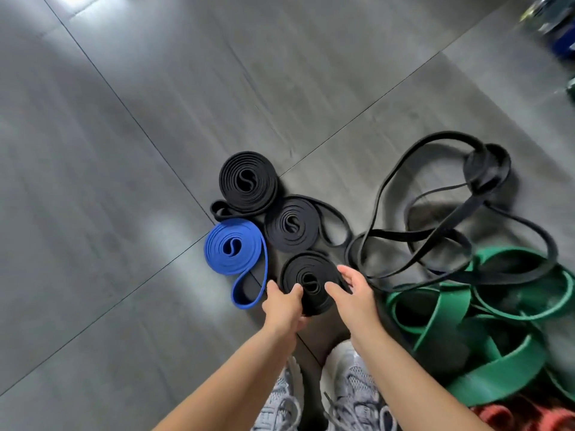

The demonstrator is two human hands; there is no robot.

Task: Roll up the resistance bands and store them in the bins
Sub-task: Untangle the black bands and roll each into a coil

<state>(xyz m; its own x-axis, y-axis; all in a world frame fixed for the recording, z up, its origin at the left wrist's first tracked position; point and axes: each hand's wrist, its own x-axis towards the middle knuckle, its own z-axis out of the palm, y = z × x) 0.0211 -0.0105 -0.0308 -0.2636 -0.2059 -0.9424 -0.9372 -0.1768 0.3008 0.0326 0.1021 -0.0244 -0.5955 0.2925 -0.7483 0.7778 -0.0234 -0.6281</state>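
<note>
A rolled black band (306,279) is in front of me, just above the floor. My left hand (284,304) pinches its near left edge, thumb on top and fingers underneath. My right hand (353,290) is at the roll's right edge with relaxed fingers, touching or almost touching it. Beyond it lie two more black rolls (247,181) (291,223) and a blue roll (233,247) with a loose tail. To the right, unrolled black bands (435,213) lie tangled over wide green bands (504,309).
The floor is grey tile (109,181). My grey shoes (351,396) are below the hands. Something red-orange (529,415) lies at the bottom right. Blurred blue and green objects (557,29) sit at the far top right corner.
</note>
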